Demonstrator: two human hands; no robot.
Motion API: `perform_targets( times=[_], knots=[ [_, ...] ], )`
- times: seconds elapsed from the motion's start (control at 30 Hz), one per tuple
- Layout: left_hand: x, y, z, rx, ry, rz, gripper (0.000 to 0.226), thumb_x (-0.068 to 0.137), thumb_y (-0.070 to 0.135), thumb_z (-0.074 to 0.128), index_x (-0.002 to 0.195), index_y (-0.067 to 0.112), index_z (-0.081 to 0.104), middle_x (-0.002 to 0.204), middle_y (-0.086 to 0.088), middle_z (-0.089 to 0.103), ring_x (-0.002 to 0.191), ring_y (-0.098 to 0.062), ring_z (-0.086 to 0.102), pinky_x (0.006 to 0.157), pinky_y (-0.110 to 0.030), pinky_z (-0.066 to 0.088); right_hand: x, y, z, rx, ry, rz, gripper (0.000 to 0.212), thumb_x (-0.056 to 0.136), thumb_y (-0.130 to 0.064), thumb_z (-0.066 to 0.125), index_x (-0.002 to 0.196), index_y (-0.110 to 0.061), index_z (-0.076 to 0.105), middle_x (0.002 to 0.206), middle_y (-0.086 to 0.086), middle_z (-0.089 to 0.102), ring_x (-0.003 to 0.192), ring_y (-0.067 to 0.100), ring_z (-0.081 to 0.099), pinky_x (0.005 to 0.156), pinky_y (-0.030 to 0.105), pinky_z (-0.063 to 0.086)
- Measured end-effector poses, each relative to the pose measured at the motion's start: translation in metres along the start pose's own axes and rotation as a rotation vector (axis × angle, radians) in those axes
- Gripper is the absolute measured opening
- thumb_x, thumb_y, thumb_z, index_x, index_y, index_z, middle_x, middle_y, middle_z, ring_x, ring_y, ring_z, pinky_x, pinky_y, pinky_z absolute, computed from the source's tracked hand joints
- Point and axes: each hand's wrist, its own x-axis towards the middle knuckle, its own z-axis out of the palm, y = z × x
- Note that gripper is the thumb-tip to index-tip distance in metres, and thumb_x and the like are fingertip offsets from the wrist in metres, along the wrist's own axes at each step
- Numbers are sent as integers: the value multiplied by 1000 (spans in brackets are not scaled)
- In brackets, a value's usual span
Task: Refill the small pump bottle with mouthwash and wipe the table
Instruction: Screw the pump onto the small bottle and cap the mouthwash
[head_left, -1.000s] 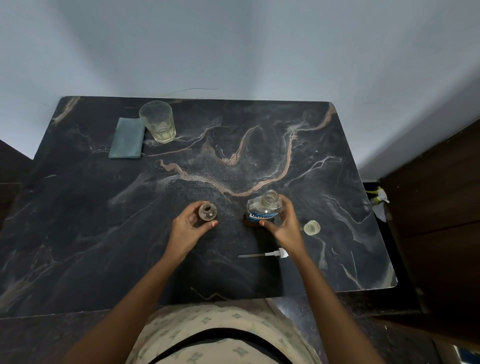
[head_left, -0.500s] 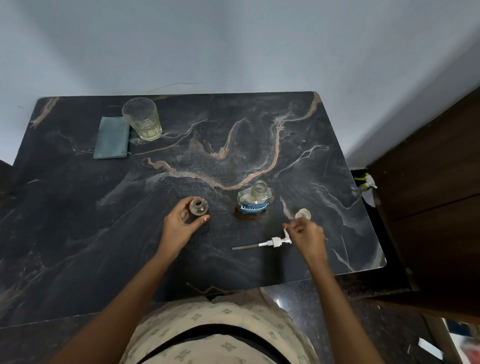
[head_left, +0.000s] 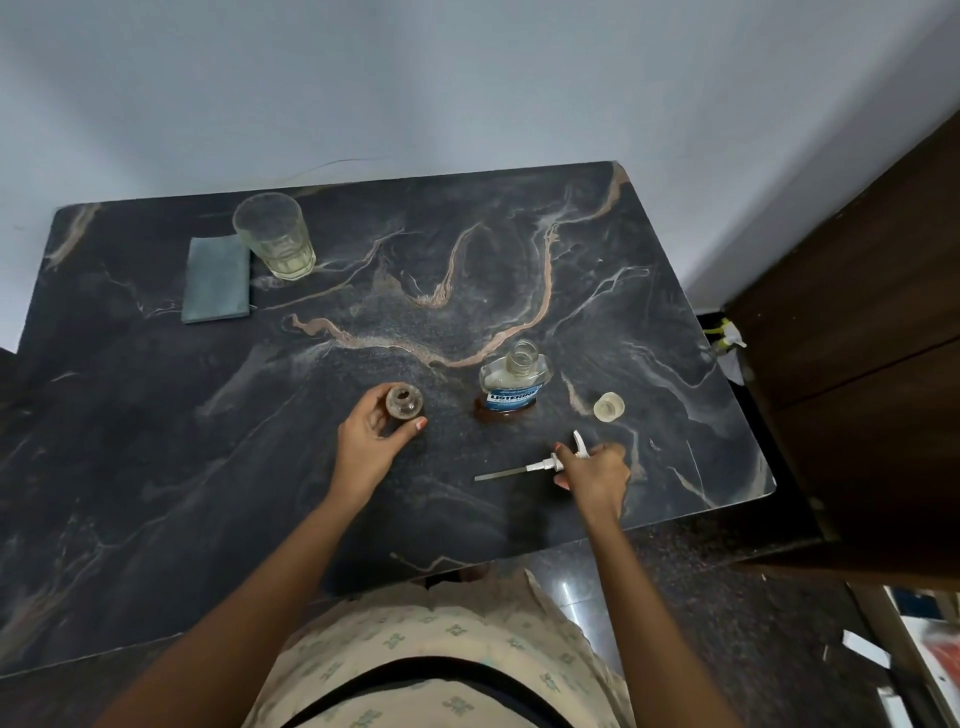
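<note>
Dark marble with pale and rust veins makes up the table (head_left: 156, 415), set against a plain grey wall, seen from the head camera looking down. Near the middle, the left hand (head_left: 366, 441) curls its thumb and fingers around the small pump bottle (head_left: 402, 401), which stands upright and uncapped; whether it holds any liquid cannot be told from above. Just to its right the mouthwash bottle (head_left: 511, 382) stands open, its cap (head_left: 608, 406) lying apart on the stone. Nearer the edge, the right hand (head_left: 597, 475) pinches the head of the pump (head_left: 540, 465), whose tube lies flat on the table pointing left. At the far left corner a folded cloth (head_left: 217, 280) lies untouched beside a glass (head_left: 274, 236) with a little pale liquid. Judging by this, the opening is done and the pump is about to go back; capping the mouthwash and the wiping remain.
</note>
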Motion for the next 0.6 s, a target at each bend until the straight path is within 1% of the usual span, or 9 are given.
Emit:
perform_targets(
  times=[0.03, 0.07, 0.13, 0.17, 0.33, 0.43, 0.47, 0.53, 0.6],
  knots=[
    [0, 0, 0, -3, 1, -2, 50, 69, -4, 72, 99, 33, 57, 102, 8, 64, 96, 3, 61, 82, -7, 45, -1, 0, -1, 51, -8, 17, 37, 75, -15, 74, 90, -6, 40, 94, 20, 63, 62, 31, 66, 69, 43, 57],
    [0, 0, 0, -5, 0, -2, 50, 69, -4, 72, 99, 32, 57, 102, 8, 64, 96, 4, 61, 82, -7, 45, -1, 0, -2, 104, -21, 28, 37, 75, -12, 74, 90, -6, 40, 91, 18, 62, 56, 25, 64, 60, 34, 58],
    [0, 0, 0, -2, -6, 5, 49, 69, -4, 72, 99, 32, 57, 102, 9, 63, 96, 5, 61, 82, -6, 45, -4, -3, -5, 213, -46, 34, 38, 75, -9, 74, 94, -5, 41, 89, 15, 61, 55, 21, 63, 47, 19, 54],
    [1, -1, 0, 0, -7, 6, 48, 69, -3, 72, 99, 31, 57, 102, 9, 64, 96, 5, 61, 83, -6, 45, -6, -5, -7, 264, -53, 28, 39, 74, -8, 74, 96, -5, 42, 90, 16, 61, 58, 22, 64, 47, 17, 54],
    [1, -2, -1, 0, -10, 10, 50, 69, -3, 73, 97, 35, 58, 102, 10, 64, 96, 5, 61, 83, -6, 45, -28, -31, -26, 313, -83, -77, 35, 72, -13, 76, 97, 0, 55, 90, 16, 67, 66, 21, 66, 56, 20, 58],
    [1, -1, -1, 2, -14, 17, 50, 68, -2, 73, 97, 36, 58, 102, 10, 64, 96, 5, 61, 82, -6, 45, -49, -57, -35, 200, -73, -248, 33, 71, -23, 77, 93, -4, 62, 83, 10, 70, 76, 22, 68, 77, 39, 58],
    [1, -1, -1, 1, -15, 18, 50, 68, -2, 73, 97, 36, 58, 102, 10, 64, 97, 4, 61, 83, -7, 45, -57, -68, -37, 190, -63, -314, 31, 70, -25, 78, 91, -8, 63, 81, 8, 70, 77, 21, 68, 78, 40, 57],
    [1, -1, -2, 3, -18, 17, 50, 68, -2, 74, 97, 36, 57, 102, 10, 64, 98, 1, 61, 85, -8, 46, -73, -90, -36, 238, -58, -448, 27, 70, -23, 78, 88, -11, 63, 75, 1, 68, 71, 8, 67, 72, 26, 57],
    [1, 0, -2, 8, -20, 17, 50, 68, -1, 74, 97, 35, 57, 102, 10, 64, 98, 0, 61, 85, -9, 46, -85, -111, -29, 286, -68, -576, 24, 70, -20, 78, 86, -15, 61, 68, -10, 64, 61, -5, 62, 60, 9, 50]
  ],
)
